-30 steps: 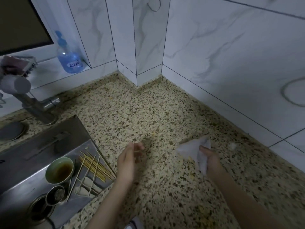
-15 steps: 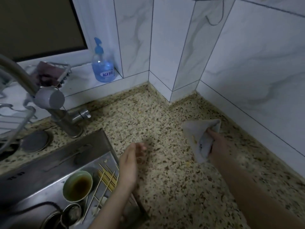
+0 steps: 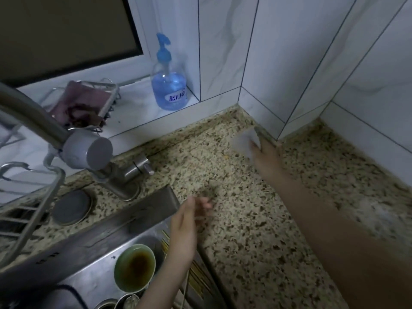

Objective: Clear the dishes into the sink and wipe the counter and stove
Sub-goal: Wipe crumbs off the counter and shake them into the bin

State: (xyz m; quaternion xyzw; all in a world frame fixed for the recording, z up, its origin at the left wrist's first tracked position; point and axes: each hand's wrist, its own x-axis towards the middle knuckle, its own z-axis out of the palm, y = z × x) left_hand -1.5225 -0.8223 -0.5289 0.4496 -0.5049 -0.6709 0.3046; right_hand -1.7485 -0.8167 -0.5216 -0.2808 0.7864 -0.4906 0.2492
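My right hand [image 3: 266, 155] grips a white cloth [image 3: 246, 141] and presses it onto the speckled stone counter [image 3: 245, 219] in the back corner, against the tiled wall. My left hand [image 3: 189, 216] hovers open at the counter's edge beside the steel sink [image 3: 95, 270], fingers relaxed and blurred. In the sink stand a green bowl [image 3: 133, 267] with brown liquid, small metal cups [image 3: 127, 301] and a bunch of wooden skewers [image 3: 198, 277], partly hidden by my left forearm.
A grey faucet [image 3: 84, 150] arches over the sink from the left. A blue soap pump bottle [image 3: 168, 83] stands on the white ledge, beside a wire holder with a dark rag [image 3: 82, 103]. A wire rack [image 3: 24, 197] sits at far left.
My right hand has carried the cloth farther back and left into the wall corner. The view has swung left toward the sink and faucet. My left hand stays open by the sink edge.
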